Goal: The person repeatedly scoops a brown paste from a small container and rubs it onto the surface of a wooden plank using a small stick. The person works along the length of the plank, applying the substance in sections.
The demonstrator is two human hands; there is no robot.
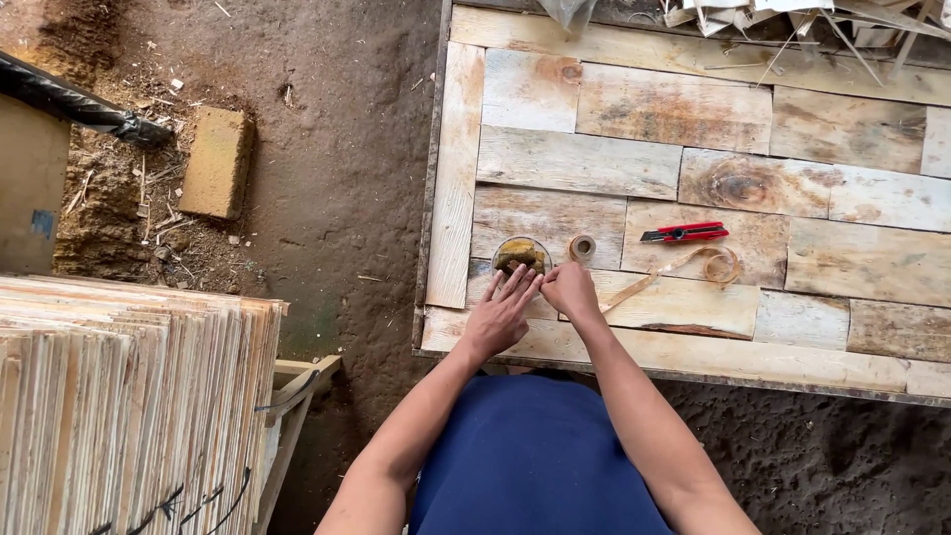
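Left hand (500, 315) flat, fingers released, beside glass jar (521, 256) at frame centre; right hand (572, 290) clenched, perhaps pinching veneer strip (684, 267) on counter (693, 129).

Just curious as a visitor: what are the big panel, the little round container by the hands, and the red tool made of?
The panel looks like unfinished wood: grain, knots, patchwork boards. The round container seems to be clear plastic or glass, its yellowish-brown contents showing through. The red utility knife appears to be glossy plastic, probably holding a metal blade.
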